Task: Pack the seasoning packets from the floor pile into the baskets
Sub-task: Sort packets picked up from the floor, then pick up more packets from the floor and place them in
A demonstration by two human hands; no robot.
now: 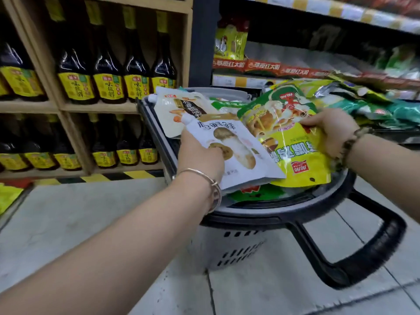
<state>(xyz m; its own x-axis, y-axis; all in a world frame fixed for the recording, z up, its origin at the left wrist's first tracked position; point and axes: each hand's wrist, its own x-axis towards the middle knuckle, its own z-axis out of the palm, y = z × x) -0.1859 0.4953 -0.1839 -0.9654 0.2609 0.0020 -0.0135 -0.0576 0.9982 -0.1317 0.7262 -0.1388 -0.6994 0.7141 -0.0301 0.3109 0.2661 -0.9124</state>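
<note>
I see the white spouted mushroom pouch (236, 151) pinched near its lower edge by my left grip (200, 153), thumb on its face, held tilted above the grey shopping basket (261, 210). It overlaps a yellow-green seasoning packet (297, 153), which my right grip (334, 130) clutches with fingers curled round its edge, also over the basket. A second white pouch (179, 110) leans at the basket's far left, and green packets (256, 194) lie inside beneath. The black handle (375, 246) hangs lowered toward me above the tiled floor (91, 212). A blurred heap of packets (363, 103) sits far right; dark sauce bottles (109, 71) fill the wooden shelves at left.
</note>
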